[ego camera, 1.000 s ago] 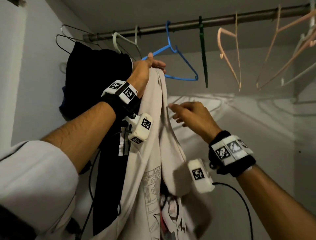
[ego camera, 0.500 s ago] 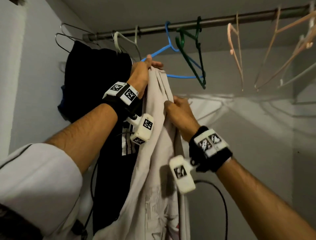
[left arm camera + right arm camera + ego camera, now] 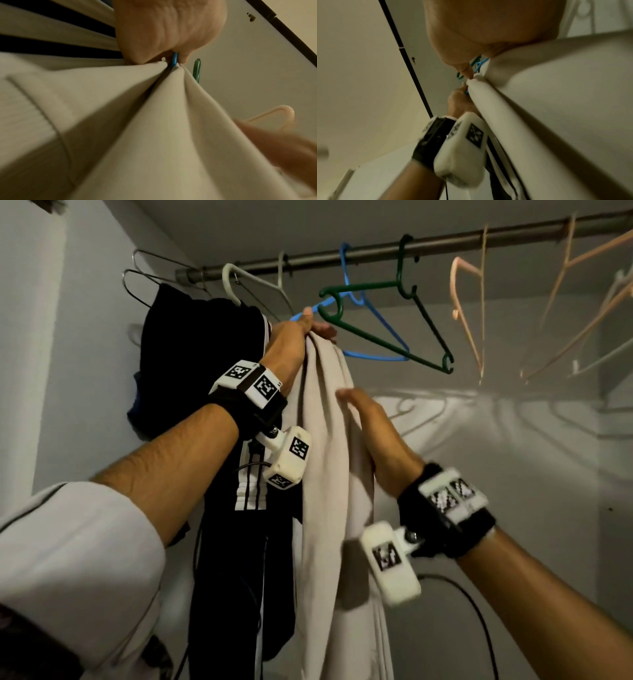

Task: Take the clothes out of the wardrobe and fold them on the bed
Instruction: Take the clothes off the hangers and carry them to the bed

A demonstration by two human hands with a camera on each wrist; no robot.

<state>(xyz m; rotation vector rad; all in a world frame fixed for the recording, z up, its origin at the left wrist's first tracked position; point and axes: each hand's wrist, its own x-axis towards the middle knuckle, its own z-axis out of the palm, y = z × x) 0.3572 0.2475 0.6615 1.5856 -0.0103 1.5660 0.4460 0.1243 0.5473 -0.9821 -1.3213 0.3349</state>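
While the left hand [image 3: 294, 337] bunches the shirt [image 3: 329, 474] top at the blue hanger [image 3: 373, 337], 12 o'clock, the right hand [image 3: 373, 433] lies flat on it, fingers straight. Left wrist: fingers [image 3: 137, 56] pinching cloth and hanger. Right wrist: palm on cloth.

Your left hand [image 3: 294, 337] is raised just under the rail [image 3: 376, 251], fingers curled tight in a fist-like pinch. Your right hand [image 3: 370, 426] reaches up lower below that rail, fingers straight, palm flat, blurred.
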